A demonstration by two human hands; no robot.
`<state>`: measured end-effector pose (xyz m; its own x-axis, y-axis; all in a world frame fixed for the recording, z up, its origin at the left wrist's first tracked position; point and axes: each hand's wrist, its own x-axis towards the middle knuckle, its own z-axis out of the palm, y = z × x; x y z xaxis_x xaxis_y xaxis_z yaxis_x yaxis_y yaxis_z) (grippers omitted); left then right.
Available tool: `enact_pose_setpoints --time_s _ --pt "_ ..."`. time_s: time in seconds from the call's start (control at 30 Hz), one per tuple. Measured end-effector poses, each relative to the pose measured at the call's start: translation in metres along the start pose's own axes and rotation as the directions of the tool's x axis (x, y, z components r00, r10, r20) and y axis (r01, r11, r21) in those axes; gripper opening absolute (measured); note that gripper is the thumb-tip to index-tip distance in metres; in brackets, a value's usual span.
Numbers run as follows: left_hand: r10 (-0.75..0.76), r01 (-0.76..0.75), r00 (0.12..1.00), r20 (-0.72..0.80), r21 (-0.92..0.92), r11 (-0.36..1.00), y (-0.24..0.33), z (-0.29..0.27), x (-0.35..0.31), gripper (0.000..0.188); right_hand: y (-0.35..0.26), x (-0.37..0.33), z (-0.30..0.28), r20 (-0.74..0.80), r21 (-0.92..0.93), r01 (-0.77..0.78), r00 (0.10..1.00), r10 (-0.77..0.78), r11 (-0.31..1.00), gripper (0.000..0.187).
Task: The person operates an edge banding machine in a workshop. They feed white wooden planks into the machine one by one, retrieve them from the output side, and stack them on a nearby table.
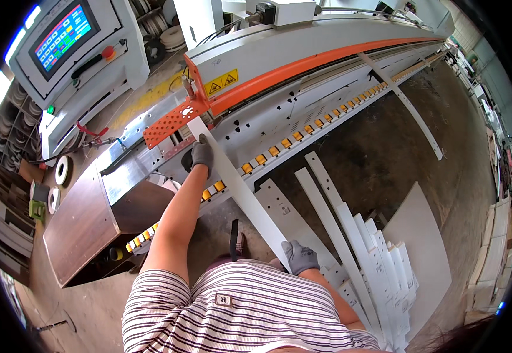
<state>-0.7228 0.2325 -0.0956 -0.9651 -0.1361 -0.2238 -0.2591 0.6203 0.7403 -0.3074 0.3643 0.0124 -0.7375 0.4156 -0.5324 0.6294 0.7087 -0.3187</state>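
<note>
A long, narrow white panel [245, 193] slants from the machine down to my waist, and both my hands hold it. My left hand [201, 155], in a grey glove, is closed around its far part, close to the orange perforated plate [170, 125]. My right hand [300, 257], gloved too, grips the near end by its edge. The panel's far tip reaches the orange corner of the long grey edge-banding machine [256, 56]. Below the tip, the panel crosses the rail of yellow rollers [273, 151].
Several white panels [379, 265] are stacked at my right, beside a larger pale board [422, 247]. A control cabinet with a lit screen [64, 38] stands at the far left. A brown wooden box [82, 226] is at my left. A metal support arm [415, 115] juts out at right.
</note>
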Motion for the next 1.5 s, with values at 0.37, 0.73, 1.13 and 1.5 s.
enact_pose_setpoints --time_s 0.37,0.73,1.13,1.5 --pt "-0.048 0.056 0.995 0.089 -0.093 0.994 0.038 0.014 -0.013 0.067 0.02 0.012 -0.025 -0.072 -0.027 0.004 0.997 -0.006 1.0 0.052" --pt "0.125 0.022 0.861 0.494 -0.28 0.96 0.112 0.072 0.089 0.045 0.024 0.115 -0.054 -0.451 -0.073 0.105 0.883 -0.127 0.992 0.023" --pt "0.669 -0.56 0.608 0.427 -0.366 0.743 0.038 -0.051 -0.066 0.026 0.172 0.116 0.046 -0.667 -0.07 -0.268 0.729 0.154 0.961 0.03" --pt "0.374 -0.31 0.511 0.774 -0.24 0.92 -0.045 -0.068 -0.157 0.025 0.206 0.094 0.002 -0.29 -0.132 -0.417 0.884 0.367 0.899 0.047"
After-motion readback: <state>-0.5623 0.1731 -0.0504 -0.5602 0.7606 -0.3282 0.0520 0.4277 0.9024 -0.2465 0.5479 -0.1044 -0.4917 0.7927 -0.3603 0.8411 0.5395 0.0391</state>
